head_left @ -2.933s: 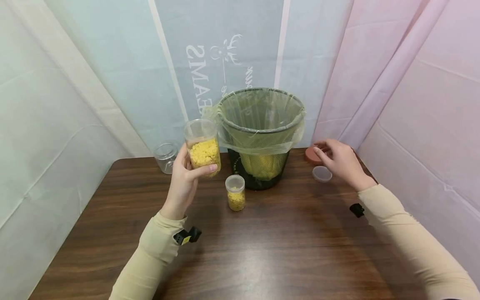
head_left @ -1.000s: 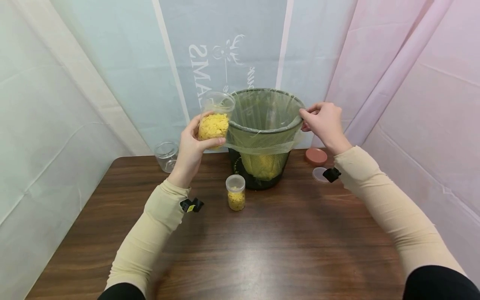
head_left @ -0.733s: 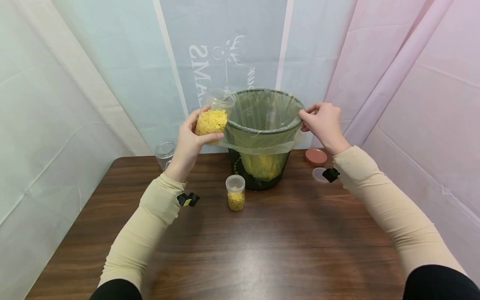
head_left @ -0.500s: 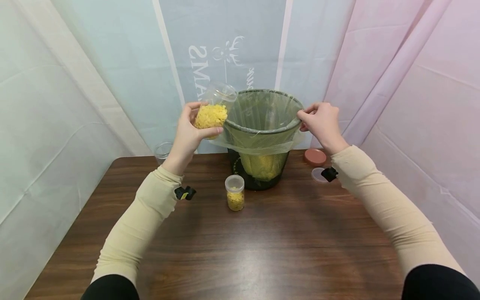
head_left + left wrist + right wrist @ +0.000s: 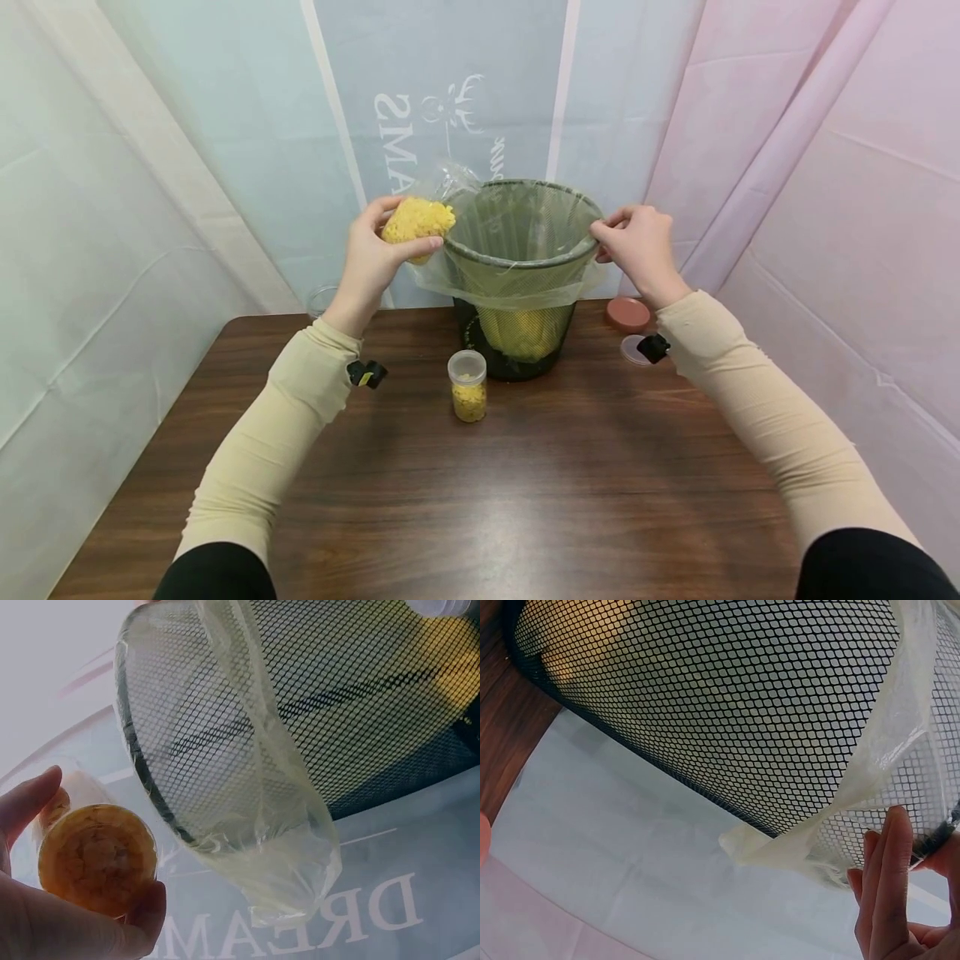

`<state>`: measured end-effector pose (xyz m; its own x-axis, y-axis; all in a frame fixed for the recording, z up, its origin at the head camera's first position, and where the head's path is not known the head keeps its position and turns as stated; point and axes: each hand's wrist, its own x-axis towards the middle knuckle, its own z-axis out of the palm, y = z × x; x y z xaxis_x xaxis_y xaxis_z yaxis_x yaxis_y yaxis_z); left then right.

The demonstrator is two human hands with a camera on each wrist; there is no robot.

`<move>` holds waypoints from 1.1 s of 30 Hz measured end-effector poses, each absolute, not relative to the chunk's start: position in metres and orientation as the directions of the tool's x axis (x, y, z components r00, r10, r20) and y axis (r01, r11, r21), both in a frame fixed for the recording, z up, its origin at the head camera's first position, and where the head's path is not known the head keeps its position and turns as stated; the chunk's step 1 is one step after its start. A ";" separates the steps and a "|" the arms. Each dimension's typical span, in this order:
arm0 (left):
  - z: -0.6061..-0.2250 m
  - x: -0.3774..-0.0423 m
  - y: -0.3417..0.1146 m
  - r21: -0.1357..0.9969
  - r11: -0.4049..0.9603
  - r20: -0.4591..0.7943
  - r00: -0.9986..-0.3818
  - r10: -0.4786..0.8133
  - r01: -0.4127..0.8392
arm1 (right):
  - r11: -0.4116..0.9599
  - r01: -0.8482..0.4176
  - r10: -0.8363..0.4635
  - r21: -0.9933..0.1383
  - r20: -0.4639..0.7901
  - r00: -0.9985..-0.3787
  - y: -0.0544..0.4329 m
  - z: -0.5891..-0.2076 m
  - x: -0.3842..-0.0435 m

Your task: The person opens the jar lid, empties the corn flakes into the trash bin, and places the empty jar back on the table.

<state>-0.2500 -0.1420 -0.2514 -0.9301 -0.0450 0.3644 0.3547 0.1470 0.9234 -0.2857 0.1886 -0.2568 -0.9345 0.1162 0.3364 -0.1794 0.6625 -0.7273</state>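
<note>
My left hand grips a clear plastic jar part-filled with yellow crumbly pieces. The jar is tipped steeply, its mouth toward the left rim of a black mesh wastebasket. In the left wrist view the round jar bottom faces the camera, fingers and thumb around it. My right hand pinches the basket's right rim, where a translucent bin liner folds over. The right wrist view shows the right-hand fingers outside the rim; the thumb is partly hidden. Yellow contents show through the mesh.
A smaller clear jar of yellow pieces stands upright in front of the basket. On the right lie a reddish lid and a translucent lid. Another clear jar is mostly hidden behind my left forearm. Fabric walls surround the wooden table.
My left hand has lifted the jar from nearly upright and tipped it toward the basket. The yellow pieces have slid toward its mouth. My right hand has moved from the lids to the basket rim.
</note>
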 end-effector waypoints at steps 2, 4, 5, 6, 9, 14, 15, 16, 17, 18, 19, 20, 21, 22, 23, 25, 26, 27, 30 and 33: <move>-0.249 -0.251 -0.142 0.925 0.138 0.362 -0.931 -0.046 0.353 | 0.657 -0.180 0.115 -0.732 0.333 -0.936 0.189 -0.257 -0.285; -0.247 -0.252 -0.142 0.926 0.126 0.363 -0.931 -0.044 0.355 | 0.658 -0.179 0.114 -0.731 0.332 -0.936 0.189 -0.257 -0.285; -0.246 -0.253 -0.142 0.926 0.123 0.365 -0.930 -0.043 0.357 | 0.658 -0.179 0.114 -0.732 0.332 -0.936 0.188 -0.257 -0.285; -0.244 -0.253 -0.142 0.926 0.121 0.365 -0.930 -0.045 0.357 | 0.660 -0.178 0.114 -0.730 0.332 -0.937 0.188 -0.257 -0.285; -0.241 -0.253 -0.141 0.926 0.119 0.365 -0.929 -0.054 0.357 | 0.660 -0.179 0.115 -0.730 0.333 -0.936 0.188 -0.257 -0.285; -0.235 -0.256 -0.140 0.923 0.131 0.371 -0.926 -0.064 0.361 | 0.658 -0.182 0.121 -0.731 0.342 -0.932 0.187 -0.258 -0.285; -0.234 -0.257 -0.140 0.923 0.131 0.373 -0.926 -0.065 0.362 | 0.660 -0.184 0.121 -0.728 0.345 -0.931 0.187 -0.258 -0.285; -0.234 -0.257 -0.140 0.923 0.132 0.373 -0.926 -0.065 0.363 | 0.661 -0.184 0.120 -0.727 0.345 -0.931 0.187 -0.257 -0.285; -0.233 -0.258 -0.140 0.923 0.127 0.373 -0.926 -0.066 0.363 | 0.662 -0.184 0.120 -0.726 0.345 -0.931 0.187 -0.257 -0.285; -0.233 -0.259 -0.140 0.923 0.123 0.373 -0.925 -0.064 0.364 | 0.662 -0.186 0.119 -0.726 0.347 -0.930 0.187 -0.257 -0.284; -0.233 -0.260 -0.140 0.923 0.122 0.374 -0.925 -0.065 0.364 | 0.660 -0.186 0.118 -0.727 0.346 -0.931 0.187 -0.257 -0.284; -0.233 -0.261 -0.140 0.923 0.123 0.374 -0.925 -0.066 0.364 | 0.659 -0.186 0.117 -0.729 0.344 -0.932 0.187 -0.257 -0.284; -0.233 -0.262 -0.140 0.923 0.123 0.374 -0.925 -0.067 0.364 | 0.659 -0.186 0.117 -0.729 0.343 -0.932 0.187 -0.257 -0.284; -0.233 -0.262 -0.140 0.922 0.126 0.375 -0.924 -0.069 0.365 | 0.659 -0.185 0.117 -0.729 0.342 -0.932 0.187 -0.257 -0.284; -0.233 -0.263 -0.141 0.922 0.128 0.376 -0.924 -0.071 0.366 | 0.658 -0.184 0.117 -0.730 0.341 -0.933 0.187 -0.257 -0.284; -0.233 -0.264 -0.141 0.920 0.139 0.379 -0.922 -0.076 0.367 | 0.659 -0.183 0.116 -0.730 0.339 -0.933 0.187 -0.257 -0.284; -0.233 -0.265 -0.141 0.918 0.145 0.382 -0.921 -0.080 0.369 | 0.660 -0.184 0.115 -0.729 0.340 -0.933 0.187 -0.257 -0.284; -0.232 -0.265 -0.140 0.917 0.151 0.384 -0.920 -0.084 0.369 | 0.659 -0.184 0.116 -0.729 0.340 -0.933 0.187 -0.257 -0.284; -0.232 -0.267 -0.139 0.913 0.155 0.392 -0.915 -0.089 0.376 | 0.659 -0.183 0.119 -0.729 0.342 -0.932 0.187 -0.257 -0.285; -0.231 -0.269 -0.138 0.914 0.155 0.393 -0.915 -0.096 0.376 | 0.652 -0.186 0.124 -0.735 0.345 -0.930 0.187 -0.258 -0.285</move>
<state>-0.2690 -0.1377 -0.2309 -0.9147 -0.0958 0.3927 0.3760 0.1549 0.9136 -0.2851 0.1869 -0.2575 -0.9302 0.1243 0.3453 -0.1856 0.6525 -0.7348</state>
